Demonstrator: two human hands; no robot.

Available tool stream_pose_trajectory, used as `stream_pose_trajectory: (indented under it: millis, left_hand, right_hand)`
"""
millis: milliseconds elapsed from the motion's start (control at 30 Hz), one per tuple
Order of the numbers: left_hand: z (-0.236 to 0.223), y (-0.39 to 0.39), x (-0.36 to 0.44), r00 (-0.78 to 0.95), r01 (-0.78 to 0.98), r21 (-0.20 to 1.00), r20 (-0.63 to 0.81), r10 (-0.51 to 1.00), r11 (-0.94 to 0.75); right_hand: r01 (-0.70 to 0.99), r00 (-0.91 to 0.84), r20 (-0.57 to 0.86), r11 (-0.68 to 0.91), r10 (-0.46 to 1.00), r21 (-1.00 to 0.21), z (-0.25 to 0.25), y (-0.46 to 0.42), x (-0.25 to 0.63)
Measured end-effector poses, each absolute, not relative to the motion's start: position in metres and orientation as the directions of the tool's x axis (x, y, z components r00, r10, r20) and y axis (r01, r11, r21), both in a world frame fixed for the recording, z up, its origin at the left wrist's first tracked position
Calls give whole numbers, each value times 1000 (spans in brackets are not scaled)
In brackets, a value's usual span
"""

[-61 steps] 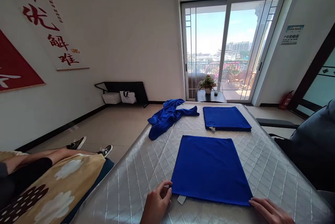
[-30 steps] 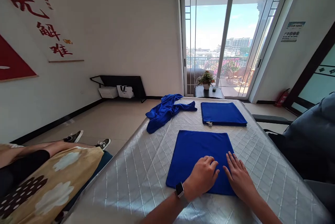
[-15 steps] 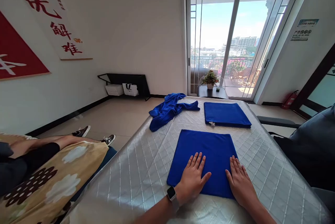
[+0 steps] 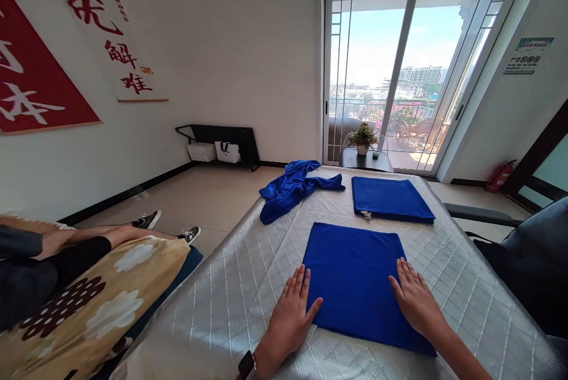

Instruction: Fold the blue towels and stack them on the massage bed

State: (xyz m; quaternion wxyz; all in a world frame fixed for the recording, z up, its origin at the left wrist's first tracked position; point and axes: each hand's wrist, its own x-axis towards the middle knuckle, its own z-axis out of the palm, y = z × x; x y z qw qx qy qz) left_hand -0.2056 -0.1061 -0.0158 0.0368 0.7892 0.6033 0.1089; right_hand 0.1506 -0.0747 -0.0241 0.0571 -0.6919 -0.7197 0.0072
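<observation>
A blue cloth (image 4: 355, 279), folded into a flat square, lies before me on the silver quilted cover (image 4: 231, 303). At its left edge my left hand (image 4: 291, 312) lies flat with the fingers stretched out, a watch on the wrist. My right hand (image 4: 416, 297) rests flat on the cloth's right edge, fingers extended. Neither hand grips anything. Farther back is a neat stack of folded blue cloths (image 4: 390, 197) with a small white tag at its front edge. To the left of that stack lies a crumpled blue cloth (image 4: 295, 190).
On the left, a person's legs (image 4: 106, 238) stretch over a patterned blanket (image 4: 119, 297). A dark armchair (image 4: 532, 250) stands at the right. Beyond the far edge are a small table (image 4: 366, 161) with a potted plant (image 4: 362, 137) and a sliding glass door.
My hands first held the cloth's near corners, then came together flat on it. My left hand has since slid left to the edge; the right stays on the right side.
</observation>
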Motion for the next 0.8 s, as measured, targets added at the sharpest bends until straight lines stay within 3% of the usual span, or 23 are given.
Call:
stream_pose_trajectory:
  millis: [200,333,467,600,800]
  left_hand:
    - [-6,-106,-211,255,943,202,78,964,-266]
    - [4,-88,-190,259,941,189,136,956,-282]
    - [20,-55,-114,459,845,187,230,858,-502]
    - [18,-29,-28,604,720,243,242,759,-650]
    - [-3,-15,-12,540,755,299,221,812,-583]
  right_hand:
    - [999,20,30,-19,999,-30,-17,-32,145]
    - [999,27,35,-26,999,-38,-32,-30,147]
    - [996,50,47,-47,998,-74,-33,-32,148]
    - [999,19,36,-18,999,-33,-33,-31,149]
    - [998,21,44,-19,999,-53,-34,-30,149]
